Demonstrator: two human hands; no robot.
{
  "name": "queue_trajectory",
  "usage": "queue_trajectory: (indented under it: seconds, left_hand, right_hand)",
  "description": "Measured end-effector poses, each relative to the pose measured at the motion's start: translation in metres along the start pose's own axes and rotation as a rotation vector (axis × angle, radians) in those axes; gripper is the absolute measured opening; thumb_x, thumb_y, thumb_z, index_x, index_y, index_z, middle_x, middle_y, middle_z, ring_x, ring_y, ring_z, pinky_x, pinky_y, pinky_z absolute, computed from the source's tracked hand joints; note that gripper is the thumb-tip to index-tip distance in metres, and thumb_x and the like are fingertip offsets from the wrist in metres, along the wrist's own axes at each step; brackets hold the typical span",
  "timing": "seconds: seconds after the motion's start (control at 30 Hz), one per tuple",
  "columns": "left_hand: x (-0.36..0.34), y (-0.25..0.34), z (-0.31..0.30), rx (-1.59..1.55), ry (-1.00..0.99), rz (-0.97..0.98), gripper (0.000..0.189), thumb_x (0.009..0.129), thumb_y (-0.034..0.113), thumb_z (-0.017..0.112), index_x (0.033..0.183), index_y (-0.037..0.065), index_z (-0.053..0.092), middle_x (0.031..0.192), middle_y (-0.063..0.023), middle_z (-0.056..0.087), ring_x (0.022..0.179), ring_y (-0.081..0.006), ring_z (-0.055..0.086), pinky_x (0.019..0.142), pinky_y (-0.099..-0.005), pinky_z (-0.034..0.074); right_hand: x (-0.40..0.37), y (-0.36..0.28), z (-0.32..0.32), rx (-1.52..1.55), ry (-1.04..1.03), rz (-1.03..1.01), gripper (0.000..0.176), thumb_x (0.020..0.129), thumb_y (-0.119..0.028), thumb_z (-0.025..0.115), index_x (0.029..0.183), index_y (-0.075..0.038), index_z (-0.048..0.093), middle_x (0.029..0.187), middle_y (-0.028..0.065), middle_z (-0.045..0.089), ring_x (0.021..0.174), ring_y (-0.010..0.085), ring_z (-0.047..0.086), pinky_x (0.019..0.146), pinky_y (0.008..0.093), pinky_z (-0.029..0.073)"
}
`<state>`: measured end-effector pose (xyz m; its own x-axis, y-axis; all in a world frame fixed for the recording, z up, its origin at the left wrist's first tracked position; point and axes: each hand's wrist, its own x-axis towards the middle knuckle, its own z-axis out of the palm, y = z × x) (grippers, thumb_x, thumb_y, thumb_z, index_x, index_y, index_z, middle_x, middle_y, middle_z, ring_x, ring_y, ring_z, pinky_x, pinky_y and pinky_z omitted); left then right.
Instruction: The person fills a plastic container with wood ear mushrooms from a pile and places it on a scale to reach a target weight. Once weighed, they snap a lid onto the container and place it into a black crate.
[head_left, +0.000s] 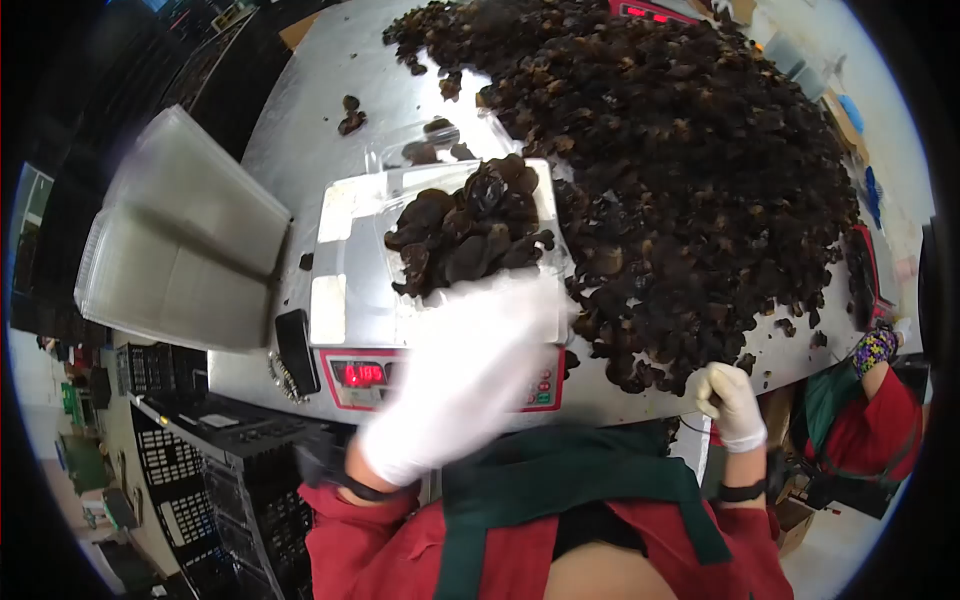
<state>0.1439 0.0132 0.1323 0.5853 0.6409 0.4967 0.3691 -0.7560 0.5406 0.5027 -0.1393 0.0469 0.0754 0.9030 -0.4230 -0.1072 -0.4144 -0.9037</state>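
A heap of dark wood ear mushrooms [465, 225] sits on the steel plate of a digital scale [345, 255], whose red display is lit. My left hand [490, 330], in a white glove, reaches over the near side of the scale at the heap's front edge. Motion smears its fingers, so their grip cannot be made out. Near the table's front edge, my right hand [732, 405], also in a white glove, is closed with curled fingers beside the large mushroom pile [680, 170]. Whatever it may hold is hidden.
Stacked clear plastic containers [190, 235] stand left of the scale. A phone [297, 350] and a beaded bracelet [284, 378] lie at the front left. Behind the scale is a clear plastic container [425, 145]. Another person's gloved hand [877, 345] is at far right, by another scale [868, 275].
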Motion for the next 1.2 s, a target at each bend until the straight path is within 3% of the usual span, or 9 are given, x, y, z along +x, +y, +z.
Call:
queue_trajectory:
  seconds: [0.17, 0.3, 0.5, 0.7, 0.73, 0.83, 0.9, 1.0, 1.2]
  left_hand:
    - [0.013, -0.047, -0.095, 0.016, 0.774, -0.449, 0.022, 0.091, 0.004, 0.066, 0.113, -0.002, 0.070, 0.102, -0.0079, 0.073, 0.093, -0.0126, 0.065, 0.088, -0.0248, 0.050]
    - [0.023, -0.090, -0.116, 0.044, 0.574, -0.532, 0.026, 0.095, 0.012, 0.064, 0.115, -0.004, 0.069, 0.099, -0.0090, 0.073, 0.091, -0.0111, 0.065, 0.084, -0.0246, 0.050]
    - [0.043, -0.208, -0.063, 0.348, -0.018, -0.833, 0.055, 0.090, 0.031, 0.071, 0.131, -0.002, 0.057, 0.096, -0.0208, 0.072, 0.083, -0.0225, 0.071, 0.081, -0.0308, 0.054]
    - [0.031, -0.211, -0.046, -0.097, 0.390, -0.565, 0.056, 0.086, 0.009, 0.071, 0.139, 0.004, 0.053, 0.083, -0.0019, 0.061, 0.077, -0.0089, 0.060, 0.072, -0.0245, 0.050]
    - [0.033, -0.172, -0.049, -0.199, 0.419, -0.558, 0.052, 0.088, -0.002, 0.064, 0.139, 0.007, 0.056, 0.087, 0.0028, 0.056, 0.082, -0.0052, 0.057, 0.074, -0.0205, 0.047]
    - [0.009, -0.115, -0.054, -0.125, 0.401, -0.537, 0.046, 0.087, -0.009, 0.056, 0.131, 0.007, 0.062, 0.109, -0.0012, 0.062, 0.100, -0.0101, 0.059, 0.089, -0.0256, 0.048]
    - [-0.009, -0.094, -0.049, 0.035, 0.354, -0.425, 0.048, 0.086, -0.010, 0.053, 0.130, 0.006, 0.062, 0.119, -0.0076, 0.062, 0.113, -0.0176, 0.059, 0.097, -0.0302, 0.046]
    - [-0.021, -0.061, -0.040, 0.121, 0.263, -0.436, 0.048, 0.083, -0.010, 0.051, 0.128, 0.004, 0.062, 0.129, -0.0141, 0.058, 0.124, -0.0266, 0.054, 0.108, -0.0360, 0.040]
    - [-0.037, -0.047, -0.028, 0.132, 0.227, -0.407, 0.041, 0.096, 0.023, 0.048, 0.128, 0.001, 0.063, 0.135, -0.0169, 0.054, 0.128, -0.0305, 0.051, 0.111, -0.0405, 0.037]
  right_hand:
    - [-0.045, 0.027, -0.078, -0.545, 0.180, 0.244, 0.023, 0.093, -0.010, 0.061, 0.074, 0.002, 0.066, 0.069, 0.0061, 0.065, 0.058, 0.0100, 0.056, 0.054, 0.0255, 0.043]
    - [-0.062, 0.026, -0.106, -0.802, 0.085, -0.034, 0.012, 0.085, -0.005, 0.063, 0.088, 0.004, 0.072, 0.085, 0.0123, 0.070, 0.083, 0.0225, 0.064, 0.076, 0.0349, 0.050]
    - [-0.017, -0.033, -0.046, -0.925, 0.130, -0.216, 0.018, 0.086, -0.009, 0.065, 0.099, 0.000, 0.074, 0.092, 0.0147, 0.071, 0.088, 0.0269, 0.065, 0.082, 0.0352, 0.050]
    - [0.048, -0.060, 0.025, -0.900, -0.102, -0.574, 0.020, 0.086, -0.009, 0.066, 0.105, -0.002, 0.072, 0.094, 0.0117, 0.071, 0.089, 0.0266, 0.066, 0.082, 0.0353, 0.052]
    - [0.053, -0.072, 0.042, -0.774, -0.093, -0.429, 0.025, 0.087, -0.009, 0.067, 0.111, -0.001, 0.070, 0.091, 0.0109, 0.069, 0.083, 0.0224, 0.066, 0.078, 0.0318, 0.052]
    - [0.088, -0.076, 0.075, -0.568, -0.077, -0.494, 0.034, 0.089, -0.009, 0.068, 0.123, -0.003, 0.065, 0.094, 0.0063, 0.068, 0.077, 0.0112, 0.062, 0.073, 0.0261, 0.051]
    - [0.106, -0.082, 0.098, -0.564, -0.046, -0.570, 0.031, 0.088, -0.008, 0.067, 0.118, -0.004, 0.067, 0.096, 0.0059, 0.068, 0.081, 0.0158, 0.063, 0.076, 0.0287, 0.052]
    - [0.137, -0.083, 0.134, -0.744, 0.004, -1.132, 0.018, 0.085, -0.011, 0.069, 0.102, -0.006, 0.072, 0.099, 0.0070, 0.068, 0.096, 0.0256, 0.063, 0.087, 0.0374, 0.049]
    - [0.148, -0.072, 0.173, -1.032, 0.044, -1.249, 0.016, 0.085, -0.026, 0.069, 0.093, -0.012, 0.072, 0.105, 0.0037, 0.065, 0.114, 0.0243, 0.055, 0.102, 0.0483, 0.036]
